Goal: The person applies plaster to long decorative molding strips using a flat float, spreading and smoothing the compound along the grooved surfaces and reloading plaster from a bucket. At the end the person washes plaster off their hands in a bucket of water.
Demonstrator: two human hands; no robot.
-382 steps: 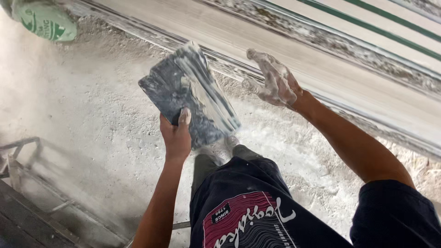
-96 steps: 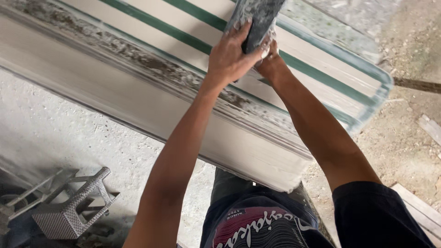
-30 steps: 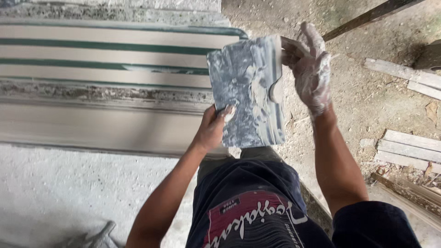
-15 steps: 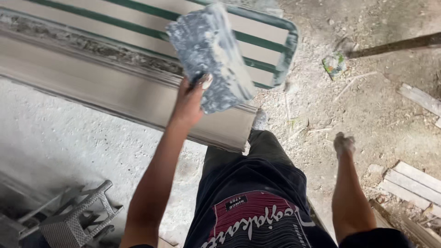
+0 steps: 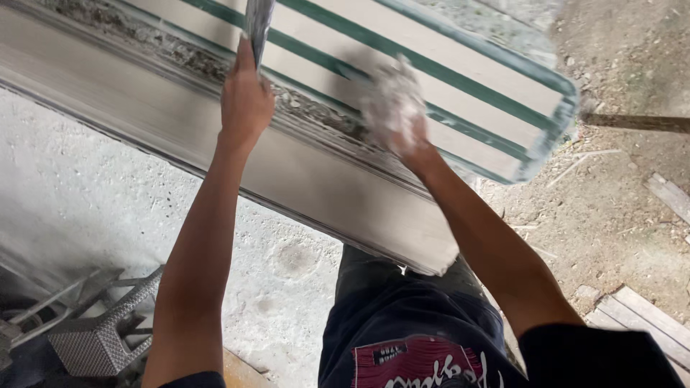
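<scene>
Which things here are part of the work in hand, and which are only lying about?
In the work:
left hand
board, held by it
right hand, coated white
striped mould

Lying about:
metal frame
wood slats
stick

You hold a flat grey board point(image 5: 257, 25), crusted with dried plaster, edge-on and upright at the top of the view. Below it lies a long pale moulding point(image 5: 338, 108) with green stripes, slanting across the floor, its end rough with white plaster.
</scene>
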